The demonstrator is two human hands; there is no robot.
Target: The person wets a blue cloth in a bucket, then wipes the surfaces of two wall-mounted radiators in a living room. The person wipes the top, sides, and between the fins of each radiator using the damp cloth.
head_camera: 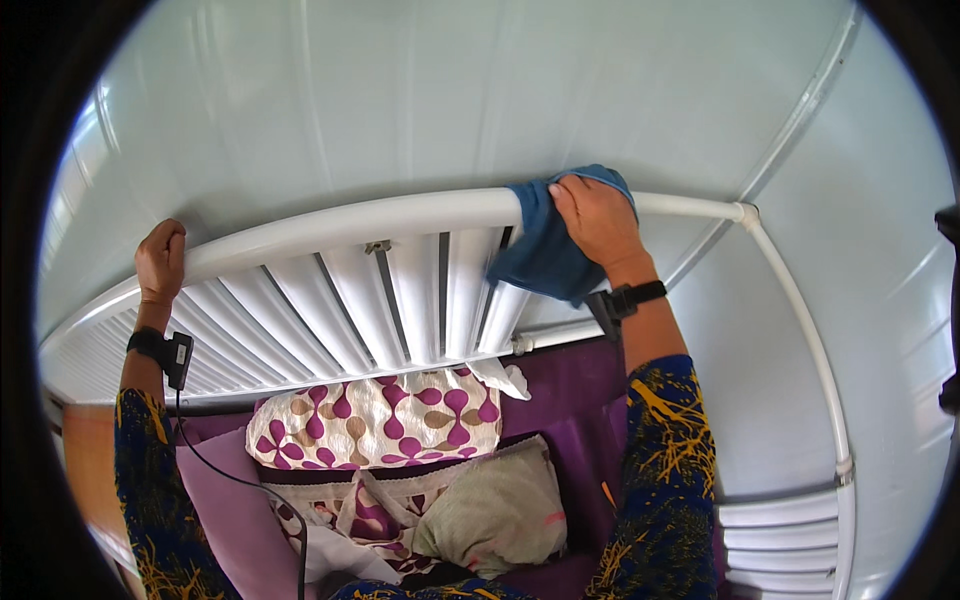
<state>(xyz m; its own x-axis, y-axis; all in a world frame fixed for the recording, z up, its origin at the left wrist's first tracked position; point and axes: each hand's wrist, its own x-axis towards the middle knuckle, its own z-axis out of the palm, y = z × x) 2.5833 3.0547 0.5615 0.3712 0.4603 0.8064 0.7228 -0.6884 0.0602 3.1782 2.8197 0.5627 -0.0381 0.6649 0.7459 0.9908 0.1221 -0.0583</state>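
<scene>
A long white column radiator (pixel 360 214) stands before me along the wall. My right hand (pixel 604 221) presses a blue cloth (pixel 547 259) around the right end of its top bar. Part of the cloth hangs over the columns below. At the left, my left hand (pixel 160 262) curls over the same top bar, its fingertips hidden behind. On each wrist sits a black strapped device, and a thin cable (pixel 232 478) trails from the left one.
A white pipe (pixel 795 315) runs from the radiator's upper right and down the right wall panel (pixel 757 405). Below lie a purple sofa (pixel 551 394), a patterned cushion (pixel 375 424), a greyish-green pillow (pixel 495 506) and a lilac cushion (pixel 221 491). More white radiator columns (pixel 780 517) stand at lower right.
</scene>
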